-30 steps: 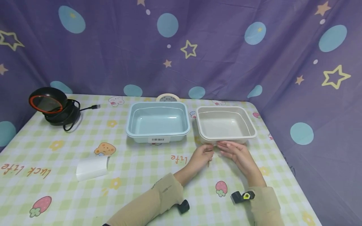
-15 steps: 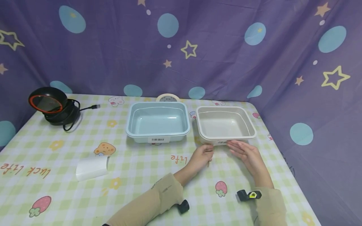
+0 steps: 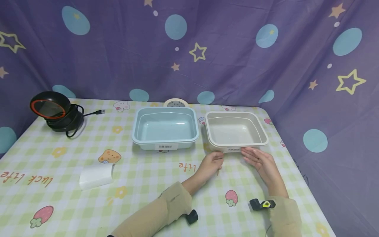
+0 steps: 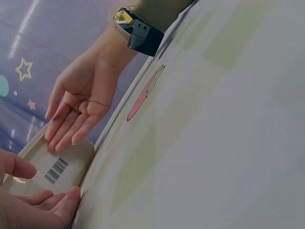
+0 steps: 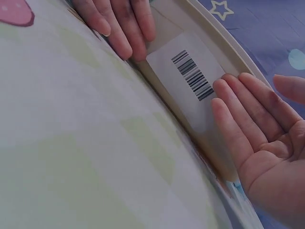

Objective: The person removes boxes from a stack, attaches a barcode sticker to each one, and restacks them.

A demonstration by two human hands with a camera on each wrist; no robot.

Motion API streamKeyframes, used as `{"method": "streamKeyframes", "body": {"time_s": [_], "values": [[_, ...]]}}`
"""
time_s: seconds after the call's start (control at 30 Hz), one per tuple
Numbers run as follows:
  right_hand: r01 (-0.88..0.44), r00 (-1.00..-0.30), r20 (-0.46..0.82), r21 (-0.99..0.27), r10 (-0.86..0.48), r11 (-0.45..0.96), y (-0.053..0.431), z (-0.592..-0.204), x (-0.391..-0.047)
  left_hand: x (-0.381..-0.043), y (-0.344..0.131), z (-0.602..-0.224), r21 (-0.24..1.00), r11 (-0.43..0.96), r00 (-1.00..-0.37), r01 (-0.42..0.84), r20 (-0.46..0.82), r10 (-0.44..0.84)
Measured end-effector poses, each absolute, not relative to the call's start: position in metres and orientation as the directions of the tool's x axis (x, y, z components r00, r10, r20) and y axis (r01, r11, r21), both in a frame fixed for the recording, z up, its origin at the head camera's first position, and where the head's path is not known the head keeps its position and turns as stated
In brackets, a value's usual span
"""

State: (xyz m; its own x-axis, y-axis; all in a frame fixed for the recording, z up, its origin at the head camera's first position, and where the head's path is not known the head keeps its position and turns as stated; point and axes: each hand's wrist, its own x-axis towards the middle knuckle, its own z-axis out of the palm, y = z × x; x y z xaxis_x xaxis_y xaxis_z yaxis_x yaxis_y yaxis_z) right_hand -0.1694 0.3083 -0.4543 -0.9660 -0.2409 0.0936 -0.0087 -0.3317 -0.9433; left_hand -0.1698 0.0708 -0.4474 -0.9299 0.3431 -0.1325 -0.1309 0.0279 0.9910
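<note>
A cream plastic basin (image 3: pixel 237 128) stands on the right of the table, a white barcode label (image 5: pixel 193 71) on its near wall. My right hand (image 3: pixel 262 161) lays straight fingers against the label's right end, palm inward and thumb apart. At the label's other end, my left hand (image 3: pixel 211 163) rests its fingertips low by the wall, thumb apart from the fingers in the left wrist view. Those left fingers (image 5: pixel 121 33) look nearly straight in the right wrist view and grip nothing. To the left stands a light blue basin (image 3: pixel 165 128) with a similar barcode label (image 3: pixel 166 146).
A black round-headed device (image 3: pixel 56 110) with an orange ring and a USB cable (image 3: pixel 94 112) stands at the far left. A curled white sheet (image 3: pixel 96 176) lies left of my arms. The checked tablecloth (image 3: pixel 142 184) reaches back to a purple curtain (image 3: pixel 189 75).
My right hand has slid rightward along the near wall of the cream basin, uncovering part of the barcode label. My left hand and both basins have stayed in place.
</note>
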Motion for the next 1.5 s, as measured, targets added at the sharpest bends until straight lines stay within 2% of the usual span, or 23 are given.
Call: {"method": "streamKeyframes", "body": {"time_s": [0.67,0.93,1.17,1.5], "values": [[-0.013,-0.934,0.111,-0.961,-0.34,-0.278,0.271,-0.456,-0.175,-0.17,0.071,-0.447,0.991,0.038,-0.932,-0.127,-0.132,0.337],[-0.011,-0.922,0.129,-0.951,-0.364,-0.309,0.261,-0.454,-0.174,-0.172,0.071,-0.452,0.992,0.034,-0.927,-0.123,-0.127,0.352],[-0.016,-0.921,0.138,-0.948,-0.364,-0.318,0.26,-0.455,-0.174,-0.176,0.071,-0.456,0.993,-0.013,-0.907,-0.121,-0.105,0.408],[-0.015,-0.936,0.124,-0.948,-0.329,-0.317,0.262,-0.453,-0.174,-0.18,0.071,-0.459,0.982,-0.047,-0.902,-0.184,-0.15,0.404]]}}
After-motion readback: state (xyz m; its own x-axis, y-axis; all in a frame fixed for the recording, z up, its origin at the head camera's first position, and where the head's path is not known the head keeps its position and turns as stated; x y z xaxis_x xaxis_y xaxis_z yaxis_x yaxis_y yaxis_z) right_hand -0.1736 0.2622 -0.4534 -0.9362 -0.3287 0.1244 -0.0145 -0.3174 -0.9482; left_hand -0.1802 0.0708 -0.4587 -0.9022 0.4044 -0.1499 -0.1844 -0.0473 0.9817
